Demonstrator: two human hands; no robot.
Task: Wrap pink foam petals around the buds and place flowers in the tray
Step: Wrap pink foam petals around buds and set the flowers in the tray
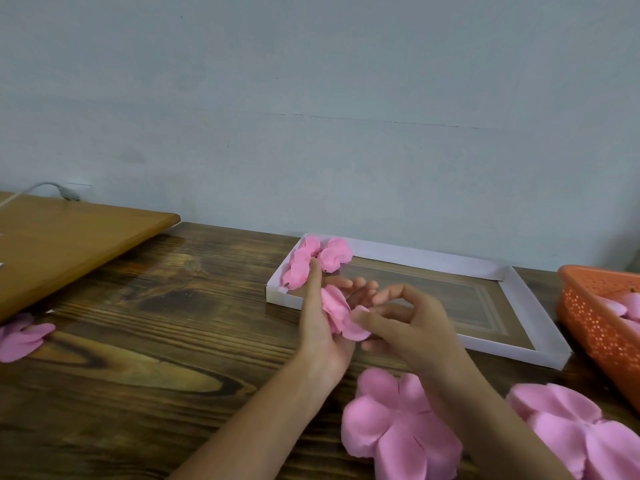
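A pink foam flower [337, 313] sits between both hands above the dark wooden table, just in front of the white tray [540, 351]. My left hand [320, 327] cradles it from the left, index finger pointing up toward the tray. From the right, my right hand [412, 327] pinches one of its petals with thumb and fingertips. Several finished pink flowers [317, 259] lie in the tray's far left corner. Flat pink petal sheets [394, 431] lie near the front edge under my right forearm, with a second stack [571, 427] further right.
An orange perforated basket [595, 323] holding more pink pieces stands at the right edge. A lighter wooden board [69, 244] with a grey cable lies at the back left. Loose pink petals [20, 337] rest at the left edge. A pale wall backs the table.
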